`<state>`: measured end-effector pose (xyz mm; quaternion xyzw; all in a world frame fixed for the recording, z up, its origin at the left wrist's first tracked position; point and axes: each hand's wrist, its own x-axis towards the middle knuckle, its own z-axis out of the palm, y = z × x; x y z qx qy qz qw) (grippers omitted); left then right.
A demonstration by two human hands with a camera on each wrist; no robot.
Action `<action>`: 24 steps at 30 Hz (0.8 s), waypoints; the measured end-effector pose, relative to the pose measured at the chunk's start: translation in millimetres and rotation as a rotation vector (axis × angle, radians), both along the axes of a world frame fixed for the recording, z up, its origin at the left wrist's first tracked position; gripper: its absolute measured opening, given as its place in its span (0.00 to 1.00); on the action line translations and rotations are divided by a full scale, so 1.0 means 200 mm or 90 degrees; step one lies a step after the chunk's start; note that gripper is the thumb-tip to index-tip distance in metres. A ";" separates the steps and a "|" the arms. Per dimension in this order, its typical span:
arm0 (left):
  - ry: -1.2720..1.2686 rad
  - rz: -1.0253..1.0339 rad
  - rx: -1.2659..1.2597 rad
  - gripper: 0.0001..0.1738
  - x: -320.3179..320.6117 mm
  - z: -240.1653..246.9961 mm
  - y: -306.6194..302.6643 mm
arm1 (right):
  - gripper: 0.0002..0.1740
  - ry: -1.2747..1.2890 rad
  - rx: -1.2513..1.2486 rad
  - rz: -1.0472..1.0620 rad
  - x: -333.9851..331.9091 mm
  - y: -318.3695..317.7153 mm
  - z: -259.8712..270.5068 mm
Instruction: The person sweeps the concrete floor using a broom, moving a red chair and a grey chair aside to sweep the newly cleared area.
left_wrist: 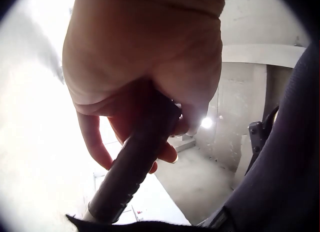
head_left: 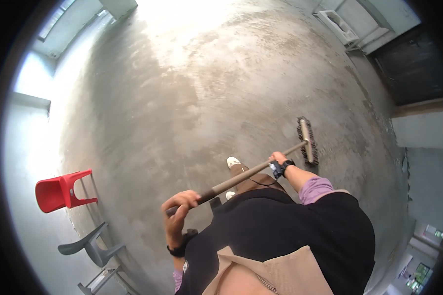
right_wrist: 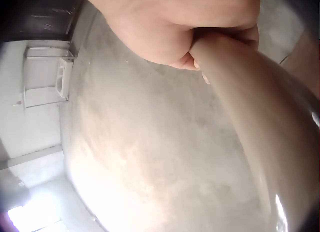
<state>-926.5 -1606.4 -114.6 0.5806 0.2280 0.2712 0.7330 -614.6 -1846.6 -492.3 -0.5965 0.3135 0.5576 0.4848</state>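
Both hands are wrapping tight round the broom point(head_left: 251, 172): left hand point(head_left: 178, 205) gripping the dark end to steer, right hand point(head_left: 278, 159) clamping mid-handle to push. Brush head point(head_left: 307, 141) is sitting on the floor point(head_left: 182, 98), about 2 o'clock from the person.

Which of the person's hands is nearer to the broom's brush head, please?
Right. The right hand grips the handle a short way up from the brush head; the left hand holds the handle's dark top end, farthest from it.
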 end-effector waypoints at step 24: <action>-0.275 -0.085 0.411 0.20 -1.16 0.97 -0.84 | 0.06 0.303 0.157 0.321 -1.89 0.65 0.90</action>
